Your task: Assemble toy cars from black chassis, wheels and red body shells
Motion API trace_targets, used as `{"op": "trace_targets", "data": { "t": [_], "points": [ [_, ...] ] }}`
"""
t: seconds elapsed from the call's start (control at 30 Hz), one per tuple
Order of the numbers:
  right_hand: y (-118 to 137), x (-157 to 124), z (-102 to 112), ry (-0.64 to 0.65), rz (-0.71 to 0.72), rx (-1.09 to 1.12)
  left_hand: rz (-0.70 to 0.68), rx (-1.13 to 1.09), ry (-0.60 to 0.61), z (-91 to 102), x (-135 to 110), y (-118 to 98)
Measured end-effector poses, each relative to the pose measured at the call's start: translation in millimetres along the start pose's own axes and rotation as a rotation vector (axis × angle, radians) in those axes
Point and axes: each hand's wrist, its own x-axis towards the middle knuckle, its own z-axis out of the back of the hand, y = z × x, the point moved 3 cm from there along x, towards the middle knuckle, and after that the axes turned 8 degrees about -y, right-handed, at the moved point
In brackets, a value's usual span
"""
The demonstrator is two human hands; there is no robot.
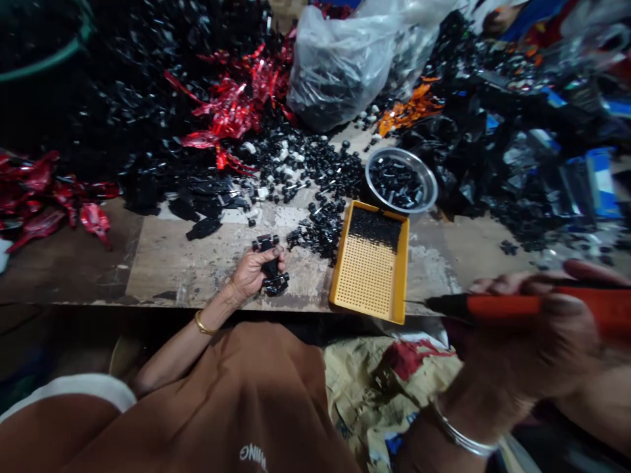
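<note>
**Fingers (273,258) shut on a black plastic part (271,268) and an orange-handled screwdriver (513,306)**

Fingers of the left hand (252,276) curl around the black plastic part, its ends showing above and below the grip, out over the near edge of the worn wooden counter (197,269). Fingers of the right hand (522,345), large and blurred near the right side of the view, wrap the orange-and-black handle of the screwdriver. Its thin metal tip points left, just beside the right edge of a yellow perforated tray (369,276). That tray sits at the near edge of the counter, with small black parts (375,228) packed at its far end.

Beyond it stands a steel bowl (401,180) holding more black parts, and a loose scatter of them (315,177) runs across the counter between the left hand and the bowl. Shiny red pieces (231,105) lie toward the far left, orange pieces (409,108) lie near the far edge, and a clear plastic bag (335,66) of dark parts sits behind the scatter. Black and blue pieces (542,157) are heaped along the right. Below the near edge, a brown garment (221,407) covers the lap, beside a woven sack (374,387). A gold bangle (204,323) circles the left wrist, a silver one (461,433) the right.
</note>
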Motion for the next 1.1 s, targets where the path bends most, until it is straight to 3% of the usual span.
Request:
{"op": "trace_targets", "data": {
  "t": [0.07, 0.13, 0.4, 0.77, 1.1],
  "points": [
    [0, -8, -9, 0.146, 0.036, 0.083, 0.000, 0.000, -0.007, 0.6, -2, -1],
    [-6, -12, -9, 0.180, 0.074, 0.107, 0.000, 0.001, 0.001, 1.5, -3, -1],
    [-46, -18, 4, 0.154, 0.114, 0.054, 0.017, 0.037, 0.021, 1.7, -2, 0],
    [-74, -31, -8, 0.278, 0.188, -0.098, -0.018, 0.078, 0.006, -2.1, -2, -1],
    [-79, -27, -20, 0.254, 0.114, 0.102, -0.013, 0.066, 0.018, -1.7, -2, 0]
  ]
}}
